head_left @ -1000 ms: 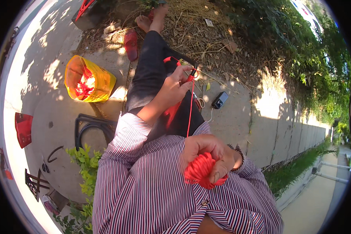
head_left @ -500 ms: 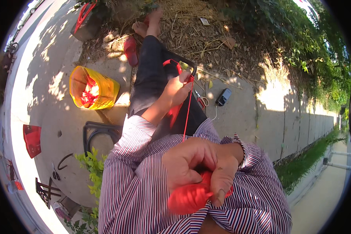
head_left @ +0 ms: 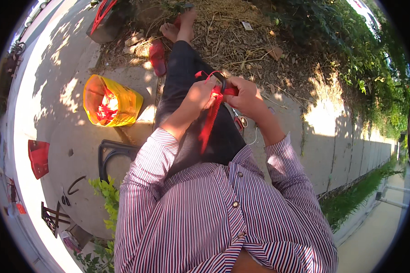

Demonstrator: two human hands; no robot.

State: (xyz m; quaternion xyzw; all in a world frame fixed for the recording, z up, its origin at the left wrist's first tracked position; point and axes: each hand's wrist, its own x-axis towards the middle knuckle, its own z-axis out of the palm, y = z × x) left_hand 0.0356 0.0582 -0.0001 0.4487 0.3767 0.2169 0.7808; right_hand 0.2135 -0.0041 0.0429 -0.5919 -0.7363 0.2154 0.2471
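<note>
Over my lap, my left hand [head_left: 199, 96] is closed round the red cord work at a black curved rod [head_left: 222, 82]. Close beside it, my right hand [head_left: 244, 96] is closed on a bunch of red cord [head_left: 231, 91], near the rod. A braided red cord strip [head_left: 209, 128] hangs from between the hands over my dark trousers. A thin red loop rises above the left fingers. My fingers partly hide where cord and rod meet. Scissors [head_left: 241, 121] lie on the paving beyond my right forearm.
A yellow container [head_left: 134, 108] holding red material stands at left. Near it are a black frame [head_left: 104, 157], a red bag [head_left: 38, 159] and small scissors [head_left: 65, 199]. Ahead are a red slipper [head_left: 157, 58] and dry straw; bushes line the right.
My right hand has gone from near my chest, where it held the red cord bundle, forward to beside my left hand. The stretched cord between them has slackened.
</note>
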